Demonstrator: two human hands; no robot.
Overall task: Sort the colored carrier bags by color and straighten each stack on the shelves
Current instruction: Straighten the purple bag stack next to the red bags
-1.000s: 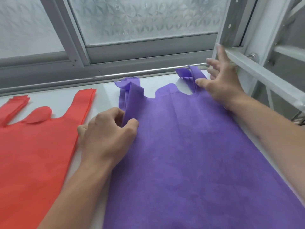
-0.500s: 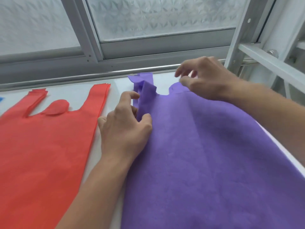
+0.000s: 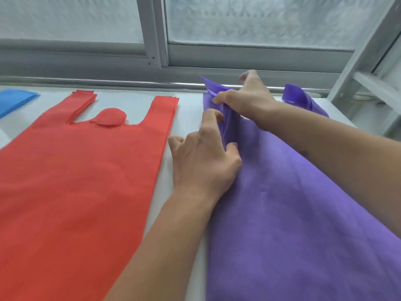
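Step in hand, by judgement: straightening purple stack (image 3: 293, 213), lying under both hands. Red stack (image 3: 82, 181) lies flat left of left hand, sorted. Blue stack (image 3: 15, 98) far left, corner only visible. Stacks counted: three.

Left hand (image 3: 204, 161): fingers curled into folds of near handle. Right hand (image 3: 249, 98): pinches same handle's top, crossed over.

Next move calls for pulling handle flat, layers aligned.

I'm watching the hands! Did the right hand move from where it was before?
Yes. The right hand left the white frame post on the right and crossed leftward to the purple bag's left handle, which it now pinches.
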